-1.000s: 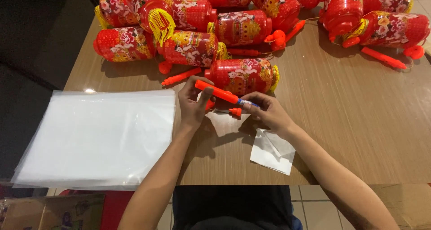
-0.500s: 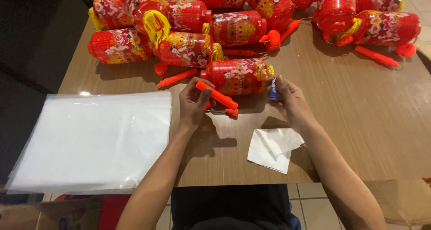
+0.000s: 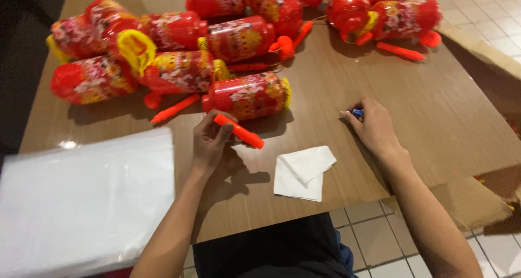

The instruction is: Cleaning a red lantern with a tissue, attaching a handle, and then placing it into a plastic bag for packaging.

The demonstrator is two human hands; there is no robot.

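1. The left hand is closed around one end of an orange stick; the stick is held just above the tabletop, slanting down toward the near edge.
2. The stick's upper end is seen just in front of a red lantern that lies on its side near the middle of the tabletop, with a yellow rim at its right end.
3. The right hand is rested on the tabletop toward the right edge, well apart from the left hand. Its fingers are curled over a small blue object; only a little of that object is shown, and its kind cannot be told.
4. A folded white paper napkin is found flat between the two hands, close to the near edge, touched by neither.
5. A stack of clear plastic bags is laid at the near left corner, overhanging the near edge.
6. A pile of red lanterns with yellow ends is spread across the far left of the tabletop; more lanterns are grouped at the far right, with loose orange sticks lying among them.
7. A cardboard box flap is seen beside the right edge.
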